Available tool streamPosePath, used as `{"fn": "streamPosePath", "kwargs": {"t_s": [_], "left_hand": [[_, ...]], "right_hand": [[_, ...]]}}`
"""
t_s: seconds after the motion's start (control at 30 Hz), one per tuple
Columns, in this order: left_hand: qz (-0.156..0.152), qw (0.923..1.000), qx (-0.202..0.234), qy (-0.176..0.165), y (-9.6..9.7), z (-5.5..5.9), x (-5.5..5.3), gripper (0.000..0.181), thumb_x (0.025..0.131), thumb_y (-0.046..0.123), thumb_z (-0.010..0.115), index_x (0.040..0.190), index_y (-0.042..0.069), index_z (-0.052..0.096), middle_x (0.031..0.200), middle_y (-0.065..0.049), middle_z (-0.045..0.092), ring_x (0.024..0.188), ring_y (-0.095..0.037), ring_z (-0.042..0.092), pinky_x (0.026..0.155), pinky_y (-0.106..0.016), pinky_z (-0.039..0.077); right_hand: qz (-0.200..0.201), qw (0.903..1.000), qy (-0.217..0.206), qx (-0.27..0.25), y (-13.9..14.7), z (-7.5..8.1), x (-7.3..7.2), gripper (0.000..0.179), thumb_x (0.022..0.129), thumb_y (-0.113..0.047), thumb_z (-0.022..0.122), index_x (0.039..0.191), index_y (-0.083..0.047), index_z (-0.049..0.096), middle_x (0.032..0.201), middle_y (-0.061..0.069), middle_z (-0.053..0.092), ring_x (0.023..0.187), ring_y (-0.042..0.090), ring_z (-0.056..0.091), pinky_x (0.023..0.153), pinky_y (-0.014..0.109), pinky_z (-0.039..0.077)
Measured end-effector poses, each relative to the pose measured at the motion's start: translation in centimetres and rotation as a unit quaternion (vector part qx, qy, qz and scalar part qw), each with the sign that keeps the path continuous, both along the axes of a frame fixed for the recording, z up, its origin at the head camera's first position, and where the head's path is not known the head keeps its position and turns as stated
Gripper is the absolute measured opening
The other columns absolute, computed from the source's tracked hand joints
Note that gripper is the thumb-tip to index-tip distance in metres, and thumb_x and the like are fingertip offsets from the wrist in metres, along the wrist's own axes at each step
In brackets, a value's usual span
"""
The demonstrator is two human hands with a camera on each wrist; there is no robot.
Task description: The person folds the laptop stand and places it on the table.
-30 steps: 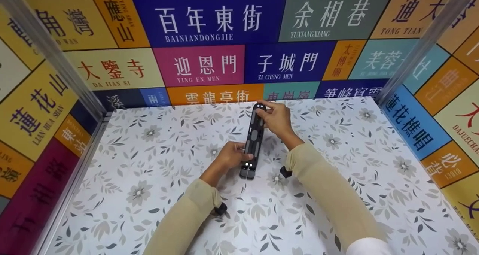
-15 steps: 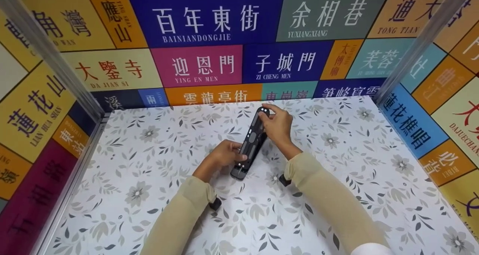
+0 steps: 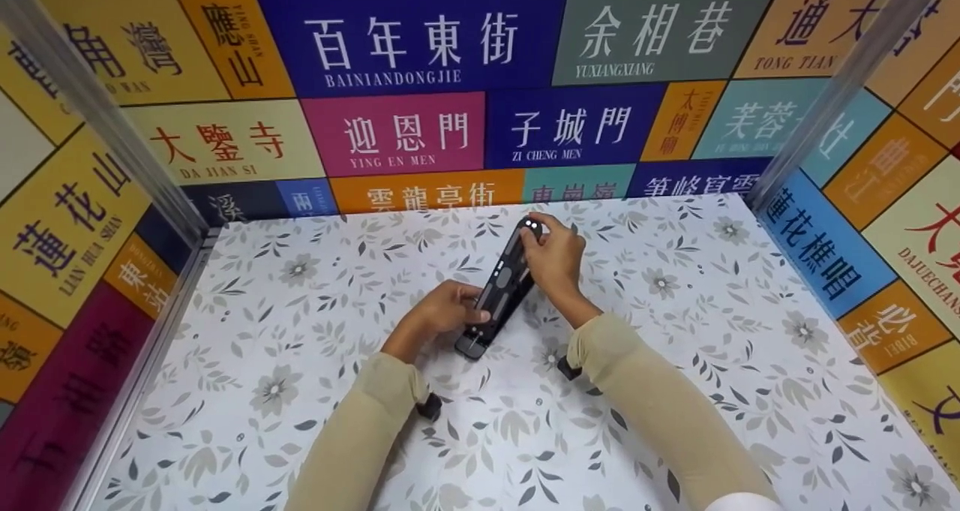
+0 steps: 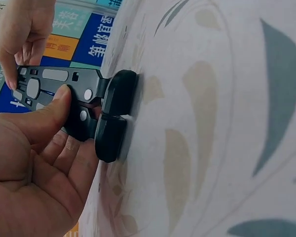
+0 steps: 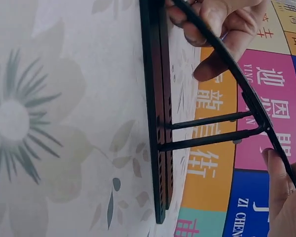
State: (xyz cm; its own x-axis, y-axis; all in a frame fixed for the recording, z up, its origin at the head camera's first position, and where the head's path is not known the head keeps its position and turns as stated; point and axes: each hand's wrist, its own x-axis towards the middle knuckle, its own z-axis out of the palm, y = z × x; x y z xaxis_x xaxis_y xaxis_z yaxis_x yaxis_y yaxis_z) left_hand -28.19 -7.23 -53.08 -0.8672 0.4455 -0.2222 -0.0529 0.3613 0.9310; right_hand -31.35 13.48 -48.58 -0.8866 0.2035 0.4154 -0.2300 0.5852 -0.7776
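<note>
A black folding laptop stand (image 3: 491,286) stands tilted on the patterned tabletop, its near end low and its far end raised. In the right wrist view, slim support struts (image 5: 212,136) join the raised upper part to the two base rails on the table. My left hand (image 3: 450,307) grips the stand close to its near end, with the thumb (image 4: 63,98) on top and fingers beneath. At the far end, my right hand (image 3: 556,260) pinches the raised tip between thumb and fingers. Two thick rounded feet (image 4: 119,94) show at the near end in the left wrist view.
The table (image 3: 247,331) has a white cover with grey leaves and flowers. Colourful sign-patterned panels (image 3: 420,34) rise behind it and on both sides, with metal posts (image 3: 817,98) at the corners. A black strap piece (image 3: 429,406) shows at each cuff.
The stand's near end has swung to the left, and its upper part now shows raised away from the base. Both hands have kept their hold; the left has shifted slightly left.
</note>
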Motion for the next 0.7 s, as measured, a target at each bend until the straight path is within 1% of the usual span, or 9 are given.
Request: {"fn": "streamPosePath", "kwargs": {"t_s": [0.13,0.2,0.27,0.37,0.43,0.5,0.53,0.6,0.7], "left_hand": [[0.008,0.9998,0.001,0.021,0.3,-0.2,0.4,0.027,0.09,0.007,0.075,0.117,0.008,0.076,0.097,-0.007,0.078,0.081,-0.011,0.069,0.08,-0.025,0.054],[0.028,0.9991,-0.009,0.031,0.5,-0.2,0.7,0.029,0.09,0.008,0.076,0.119,0.007,0.075,0.099,-0.008,0.078,0.082,-0.011,0.069,0.08,-0.026,0.054],[0.057,0.9963,-0.033,0.056,0.7,0.0,1.2,0.03,0.09,0.011,0.077,0.119,0.009,0.075,0.1,-0.007,0.077,0.084,-0.011,0.067,0.081,-0.026,0.053],[0.093,0.9875,-0.069,0.106,1.1,0.4,2.2,0.034,0.089,0.014,0.079,0.122,0.008,0.073,0.102,-0.008,0.077,0.088,-0.015,0.07,0.083,-0.031,0.056],[0.108,0.9788,-0.098,0.144,1.2,0.6,3.0,0.038,0.089,0.016,0.079,0.125,0.006,0.071,0.107,-0.011,0.077,0.094,-0.021,0.072,0.087,-0.037,0.058],[0.118,0.9701,-0.128,0.169,1.3,0.9,4.0,0.044,0.089,0.018,0.08,0.128,0.001,0.068,0.114,-0.016,0.075,0.103,-0.027,0.072,0.092,-0.042,0.058],[0.12,0.9654,-0.149,0.178,1.3,1.1,4.5,0.047,0.088,0.019,0.08,0.129,-0.001,0.067,0.115,-0.017,0.075,0.104,-0.029,0.071,0.094,-0.043,0.057],[0.12,0.9555,-0.193,0.188,1.3,1.5,5.5,0.042,0.087,0.022,0.081,0.118,-0.003,0.07,0.107,-0.018,0.075,0.098,-0.032,0.071,0.088,-0.045,0.058],[0.113,0.9388,-0.263,0.191,1.4,1.8,6.8,0.029,0.084,0.026,0.084,0.094,0.0,0.073,0.088,-0.012,0.071,0.079,-0.027,0.065,0.068,-0.04,0.057]], "right_hand": [[0.012,0.9999,-0.001,0.011,0.3,0.0,-0.1,0.032,0.098,-0.024,0.07,0.129,-0.017,0.071,0.057,0.0,0.064,0.042,0.012,0.054,0.038,0.026,0.037],[0.023,0.9997,-0.005,0.009,0.6,0.1,-0.2,0.033,0.098,-0.025,0.07,0.13,-0.018,0.07,0.058,0.002,0.066,0.043,0.013,0.056,0.039,0.027,0.04],[0.037,0.9992,-0.016,-0.006,0.9,0.1,-0.4,0.036,0.098,-0.029,0.069,0.133,-0.019,0.068,0.064,0.004,0.069,0.048,0.015,0.061,0.043,0.027,0.046],[0.046,0.997,-0.043,-0.046,1.6,-0.2,-0.9,0.038,0.104,-0.037,0.058,0.138,-0.02,0.063,0.081,0.009,0.074,0.062,0.023,0.069,0.053,0.029,0.055],[0.056,0.9929,-0.063,-0.084,2.2,-0.6,-1.4,0.042,0.108,-0.04,0.048,0.143,-0.018,0.057,0.095,0.013,0.075,0.077,0.029,0.074,0.065,0.033,0.061],[0.065,0.9895,-0.083,-0.099,2.9,-1.3,-2.0,0.044,0.11,-0.039,0.041,0.146,-0.016,0.051,0.106,0.016,0.073,0.093,0.034,0.073,0.077,0.039,0.062],[0.071,0.9892,-0.092,-0.089,3.4,-1.7,-2.3,0.044,0.111,-0.038,0.039,0.147,-0.015,0.048,0.111,0.017,0.072,0.101,0.035,0.072,0.084,0.043,0.061],[0.102,0.9874,-0.11,-0.048,4.2,-2.4,-2.9,0.044,0.111,-0.033,0.042,0.15,-0.014,0.045,0.121,0.019,0.07,0.113,0.037,0.068,0.096,0.05,0.056],[0.155,0.9763,-0.136,0.065,5.6,-3.4,-3.6,0.045,0.108,-0.031,0.05,0.151,-0.017,0.046,0.137,0.016,0.064,0.127,0.036,0.06,0.108,0.053,0.047]]}}
